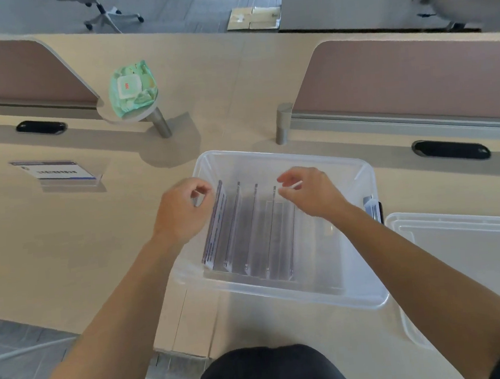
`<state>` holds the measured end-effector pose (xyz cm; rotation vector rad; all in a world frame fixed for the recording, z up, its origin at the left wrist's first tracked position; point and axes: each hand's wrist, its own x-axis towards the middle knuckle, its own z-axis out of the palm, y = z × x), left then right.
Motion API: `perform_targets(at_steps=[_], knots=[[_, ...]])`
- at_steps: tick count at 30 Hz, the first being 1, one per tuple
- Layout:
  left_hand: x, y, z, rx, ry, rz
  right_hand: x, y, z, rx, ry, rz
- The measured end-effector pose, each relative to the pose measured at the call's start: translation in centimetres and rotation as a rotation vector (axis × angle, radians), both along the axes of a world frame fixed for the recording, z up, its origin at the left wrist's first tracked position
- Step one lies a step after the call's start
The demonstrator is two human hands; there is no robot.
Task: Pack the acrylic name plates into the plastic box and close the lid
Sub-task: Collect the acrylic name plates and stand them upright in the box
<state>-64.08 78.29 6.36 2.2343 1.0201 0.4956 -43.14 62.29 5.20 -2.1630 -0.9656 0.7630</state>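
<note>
A clear plastic box (373,296) sits on the desk in front of me. Several acrylic name plates (246,232) stand on edge in a row inside it. My left hand (178,213) hovers over the box's left rim, fingers curled by the leftmost plate (215,225); whether it grips it I cannot tell. My right hand (309,190) pinches the top of the rightmost plate (279,226). One more name plate (57,173) stands on the desk at the left. The clear lid (466,261) lies flat to the right of the box.
A green wet-wipe pack (132,89) rests on a small round shelf at the back. Pink divider panels (414,75) run along the desk's far edge, with black cable grommets (451,149) beside them. An office chair (100,9) stands on the floor beyond.
</note>
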Motion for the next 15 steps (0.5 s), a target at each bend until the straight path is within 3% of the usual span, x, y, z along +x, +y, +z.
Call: perform_targets(at_steps=[7, 15], knots=[[-2.4, 2.3, 0.5, -0.064, -0.017, 0.228, -2.4, 6.6, 3.7, 0.113, 0.029, 0.220], [-8.3, 6.5, -0.3, -0.165, -0.155, 0.509, -7.9, 15.3, 4.5, 0.076, -0.011, 0.401]])
